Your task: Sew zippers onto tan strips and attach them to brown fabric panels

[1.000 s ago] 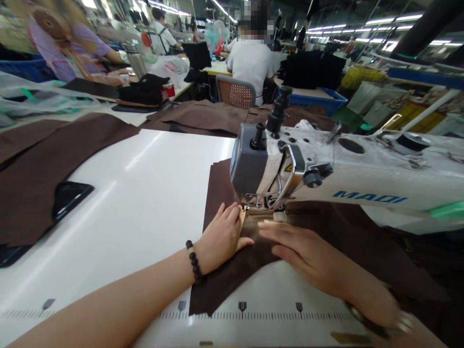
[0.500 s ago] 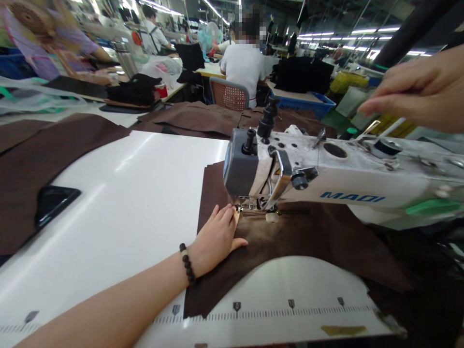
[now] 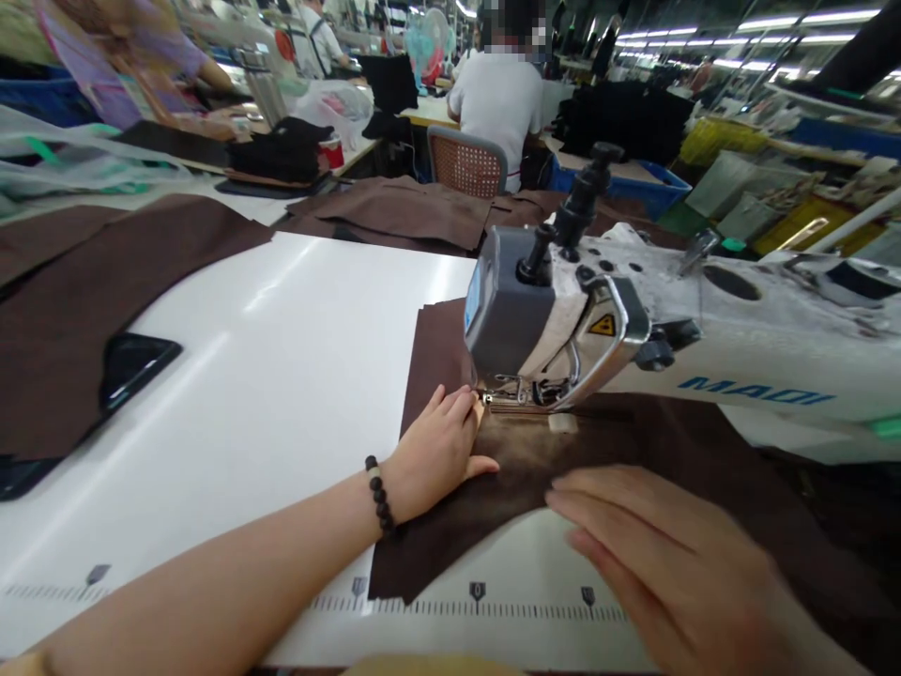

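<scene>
Lying flat on brown fabric [image 3: 525,474] in the head view, the left hand [image 3: 431,458] spreads its thumb from its fingers. The right hand [image 3: 665,554], blurred, extends straight fingers over the fabric; I cannot tell whether they touch. The fabric lies on the white table [image 3: 302,376], partly under the sewing machine [image 3: 746,329].

Free room for my reach lies chiefly over the white tabletop [image 3: 302,376], bounded by dark brown cloth [image 3: 91,319] and a glossy black piece [image 3: 141,371] at left and a brown heap [image 3: 415,211] behind, with the left forearm [image 3: 211,582] cutting across its near side. A second gap, entered from the near edge, lies above the brown panel [image 3: 521,483] between the left hand [image 3: 436,451] and right hand [image 3: 662,554]. Beyond it I find the sewing machine [image 3: 511,310] barring passage, its low presser foot [image 3: 511,387] just beside the left fingertips.
</scene>
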`<state>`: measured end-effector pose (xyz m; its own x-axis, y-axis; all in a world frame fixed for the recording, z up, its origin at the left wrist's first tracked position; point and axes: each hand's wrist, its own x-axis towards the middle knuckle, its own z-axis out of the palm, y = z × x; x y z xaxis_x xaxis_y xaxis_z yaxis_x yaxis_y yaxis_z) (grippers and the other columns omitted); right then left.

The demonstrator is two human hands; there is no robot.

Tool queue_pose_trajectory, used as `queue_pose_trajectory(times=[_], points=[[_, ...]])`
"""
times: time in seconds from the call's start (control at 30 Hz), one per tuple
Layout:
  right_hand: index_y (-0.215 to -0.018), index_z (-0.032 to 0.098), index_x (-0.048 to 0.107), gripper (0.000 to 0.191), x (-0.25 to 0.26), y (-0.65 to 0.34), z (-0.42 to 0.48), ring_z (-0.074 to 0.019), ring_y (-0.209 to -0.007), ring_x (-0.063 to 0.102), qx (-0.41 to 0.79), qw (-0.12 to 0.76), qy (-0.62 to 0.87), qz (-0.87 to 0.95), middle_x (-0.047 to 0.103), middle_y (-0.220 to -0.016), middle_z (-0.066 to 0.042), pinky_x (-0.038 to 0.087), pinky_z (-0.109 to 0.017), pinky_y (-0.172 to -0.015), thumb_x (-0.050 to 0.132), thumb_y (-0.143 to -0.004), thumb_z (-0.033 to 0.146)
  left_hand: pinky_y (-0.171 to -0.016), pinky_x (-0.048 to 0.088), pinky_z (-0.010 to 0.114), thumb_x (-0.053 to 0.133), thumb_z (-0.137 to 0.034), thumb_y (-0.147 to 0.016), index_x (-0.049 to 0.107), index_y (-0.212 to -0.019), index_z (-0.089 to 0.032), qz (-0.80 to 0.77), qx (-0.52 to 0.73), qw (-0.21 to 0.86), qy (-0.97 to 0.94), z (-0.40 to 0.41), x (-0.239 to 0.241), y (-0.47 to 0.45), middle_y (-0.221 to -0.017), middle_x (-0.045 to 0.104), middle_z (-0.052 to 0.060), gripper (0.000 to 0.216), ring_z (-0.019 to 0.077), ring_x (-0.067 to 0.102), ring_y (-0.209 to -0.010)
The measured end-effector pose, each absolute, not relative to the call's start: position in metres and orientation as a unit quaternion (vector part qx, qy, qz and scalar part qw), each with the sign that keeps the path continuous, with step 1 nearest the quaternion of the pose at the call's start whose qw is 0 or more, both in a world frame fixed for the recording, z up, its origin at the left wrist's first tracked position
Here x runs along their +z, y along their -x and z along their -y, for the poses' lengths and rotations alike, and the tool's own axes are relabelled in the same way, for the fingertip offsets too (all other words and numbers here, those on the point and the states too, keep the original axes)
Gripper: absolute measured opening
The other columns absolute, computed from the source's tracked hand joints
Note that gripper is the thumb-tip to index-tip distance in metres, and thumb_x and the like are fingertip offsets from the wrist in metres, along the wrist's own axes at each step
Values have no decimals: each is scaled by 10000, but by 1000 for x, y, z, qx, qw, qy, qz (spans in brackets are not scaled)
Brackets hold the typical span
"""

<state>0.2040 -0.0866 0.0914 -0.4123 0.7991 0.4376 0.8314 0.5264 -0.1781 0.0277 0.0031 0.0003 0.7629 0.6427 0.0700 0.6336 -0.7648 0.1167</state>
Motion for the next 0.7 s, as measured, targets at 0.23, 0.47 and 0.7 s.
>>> queue_pose_trajectory(times=[0.23,0.47,0.7], points=[[-1243,95,448,393,-2,-196,46,-243,-1112,490,31,145,581,800,514,-1220,-140,405,-468,-953,373,-874,207,-1004,288,461,508,-581,-756,442,-1180,-39,-321,53,46,-944,-6,2,-26,-1212,464,193,691,303,393,-1178],[-1277,110,405,410,-10,-196,50,-229,-1186,417,55,157,581,797,461,-1285,-108,331,-473,-1016,345,-885,215,-1015,284,455,529,-565,-750,476,-1151,-29,-314,50,61,-946,-9,5,-25,-1213,469,198,671,299,387,-1187],[-1247,100,437,396,-14,-196,48,-245,-1149,446,50,152,579,799,493,-1247,-124,332,-500,-1000,346,-886,233,-1021,282,450,554,-560,-732,510,-1103,-36,-314,53,68,-945,-11,5,-26,-1186,494,189,643,293,402,-1175]])
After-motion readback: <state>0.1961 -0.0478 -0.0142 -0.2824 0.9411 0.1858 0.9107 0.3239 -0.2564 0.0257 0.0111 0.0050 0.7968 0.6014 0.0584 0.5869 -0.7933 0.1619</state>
